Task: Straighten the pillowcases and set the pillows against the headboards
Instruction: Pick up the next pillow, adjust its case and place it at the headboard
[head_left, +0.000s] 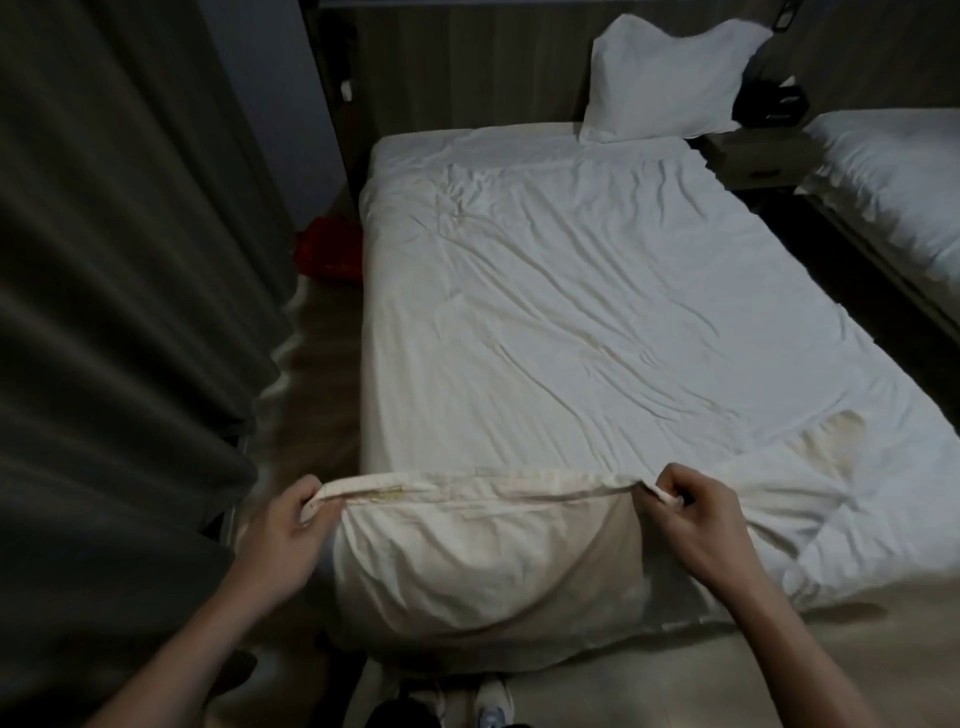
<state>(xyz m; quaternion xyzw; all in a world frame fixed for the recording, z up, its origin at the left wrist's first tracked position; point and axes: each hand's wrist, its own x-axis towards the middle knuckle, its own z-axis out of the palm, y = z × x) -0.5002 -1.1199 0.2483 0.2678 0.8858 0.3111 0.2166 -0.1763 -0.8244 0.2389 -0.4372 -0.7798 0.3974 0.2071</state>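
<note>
White, creased sheeting covers the bed, the largest thing here, with a wooden headboard along its far edge. Against that headboard, at the bed's far right corner, one white pillow stands propped, so by my reading that half of the job is done.

Cream-coloured and slack, the second pillow lies at the foot edge of the bed, hanging partly over it toward the person. It looks soft, light and limp: the filling sags into a rounded belly while the pillowcase hem is stretched taut into a straight band above it. Cloth like this will not slip much, but it bunches, so the two ends of the open hem are the sensible places to hold for shaking the filling down.

Each hand is already there. The left hand has its fingers curled round the hem's left end; the right hand pinches the right end, fingers folded tight.
</note>
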